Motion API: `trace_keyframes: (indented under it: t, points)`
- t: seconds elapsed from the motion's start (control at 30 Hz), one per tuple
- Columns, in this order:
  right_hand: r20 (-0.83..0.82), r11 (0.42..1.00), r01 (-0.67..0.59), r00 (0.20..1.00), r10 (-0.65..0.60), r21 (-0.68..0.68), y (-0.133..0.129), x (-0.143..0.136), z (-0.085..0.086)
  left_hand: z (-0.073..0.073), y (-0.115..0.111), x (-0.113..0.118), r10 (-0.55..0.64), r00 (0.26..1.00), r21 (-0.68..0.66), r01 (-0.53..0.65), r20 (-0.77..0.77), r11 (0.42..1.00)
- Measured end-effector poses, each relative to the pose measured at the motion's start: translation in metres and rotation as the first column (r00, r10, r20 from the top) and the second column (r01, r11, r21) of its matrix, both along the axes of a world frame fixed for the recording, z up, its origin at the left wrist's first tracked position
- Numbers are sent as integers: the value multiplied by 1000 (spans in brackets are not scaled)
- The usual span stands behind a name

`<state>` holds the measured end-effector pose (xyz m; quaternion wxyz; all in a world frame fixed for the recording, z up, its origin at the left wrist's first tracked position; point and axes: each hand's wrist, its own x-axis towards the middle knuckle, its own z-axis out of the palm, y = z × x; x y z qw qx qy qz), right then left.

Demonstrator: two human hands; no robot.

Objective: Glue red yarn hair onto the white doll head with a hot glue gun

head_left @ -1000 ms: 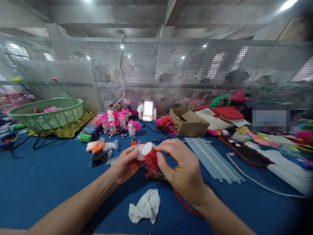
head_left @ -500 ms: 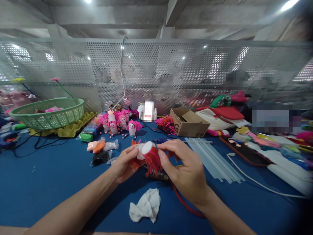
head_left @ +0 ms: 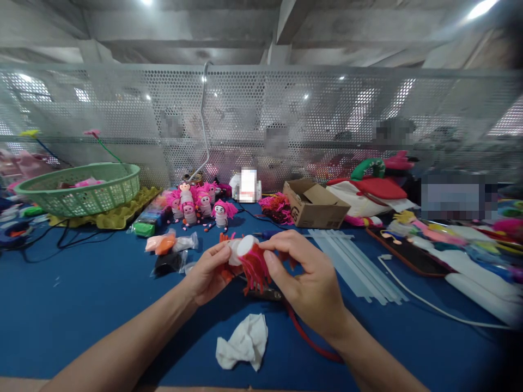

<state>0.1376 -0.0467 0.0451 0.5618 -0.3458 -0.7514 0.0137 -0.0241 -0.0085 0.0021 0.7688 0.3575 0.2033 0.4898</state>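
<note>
Over the middle of the table, my left hand (head_left: 212, 269) is closed round the pale body of a small doll (head_left: 233, 255). Red and pink yarn hair (head_left: 255, 267) hangs from the doll's end, below a flat white disc (head_left: 247, 245). My right hand (head_left: 308, 277) is at the hair's right side, thumb and forefinger pinched at the strands near the disc. Its other fingers are curled and partly hidden. Underneath lies a dark tool (head_left: 265, 294) with a red cord, mostly covered by the yarn and hands. A crumpled white tissue (head_left: 244, 343) lies nearer to me.
Several pink-haired dolls (head_left: 190, 209) stand behind my hands, beside bagged clay (head_left: 165, 243). A green basket (head_left: 81, 190) is at left. Behind on the right are loose yarn (head_left: 278, 208) and a cardboard box (head_left: 316, 207). Translucent glue sticks (head_left: 355, 264) and a white cable (head_left: 425, 305) lie at right.
My right fingertips have shifted very slightly left and up against the yarn hair. The left hand and the doll stay in place.
</note>
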Motion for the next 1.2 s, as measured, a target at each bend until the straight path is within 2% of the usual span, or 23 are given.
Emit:
trace_keyframes:
  t: [0.73, 0.97, 1.2]
  points:
    - [-38, 999, -9, 999, 7, -53, 0, -1, -1, 3, -1, 2, -7, 999, -30, 8, 31, 1000]
    - [-33, 1000, 14, 999, -14, -7, 0, -1, -1, 2, -1, 1, -1, 1000, -25, 2, 22, 1000]
    - [-20, 1000, -2, 1000, 2, -20, 0, -1, -1, 2, -1, 1, 5, 1000, -36, -4, 18, 999]
